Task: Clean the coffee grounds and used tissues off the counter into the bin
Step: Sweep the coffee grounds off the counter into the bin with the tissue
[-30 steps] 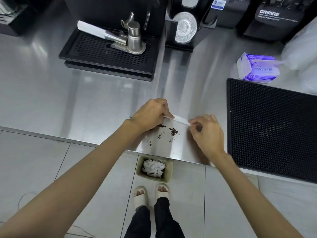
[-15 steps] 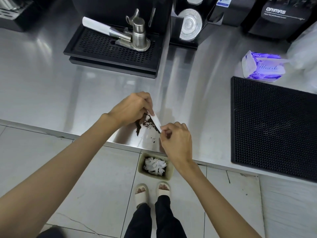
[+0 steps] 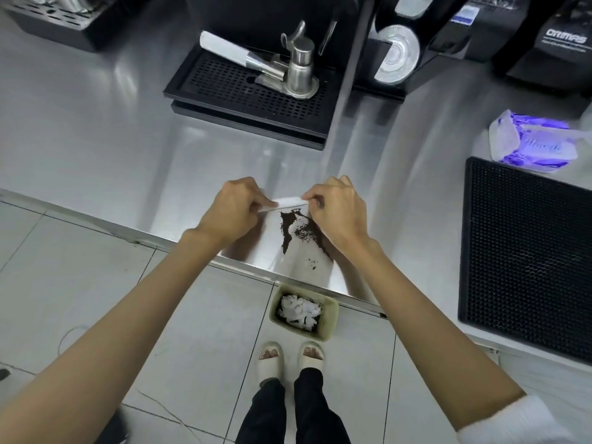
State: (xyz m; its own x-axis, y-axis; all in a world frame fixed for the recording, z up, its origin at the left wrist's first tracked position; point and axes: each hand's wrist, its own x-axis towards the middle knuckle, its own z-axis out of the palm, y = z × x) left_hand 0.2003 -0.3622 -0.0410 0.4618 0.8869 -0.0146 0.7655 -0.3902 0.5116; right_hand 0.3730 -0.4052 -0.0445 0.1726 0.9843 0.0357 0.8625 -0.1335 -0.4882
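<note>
A folded white tissue [image 3: 289, 201] is stretched flat between my left hand [image 3: 233, 210] and my right hand [image 3: 336, 210], each pinching one end, low over the steel counter [image 3: 96, 139]. Just in front of the tissue lies a dark heap of coffee grounds [image 3: 299, 233], with a few specks nearer the counter's front edge. On the floor directly below that edge stands a small beige bin [image 3: 330, 310] holding crumpled white tissues [image 3: 299, 310].
A black drip tray [image 3: 224, 88] with a portafilter and a metal tamper stands behind my hands. A black rubber mat [image 3: 528, 257] covers the counter on the right, with a purple tissue pack [image 3: 533, 142] behind it. My feet stand just behind the bin.
My hands have spread apart and turned the tissue from slanted to level behind the grounds. The grounds now lie gathered in one bigger heap near the counter's edge.
</note>
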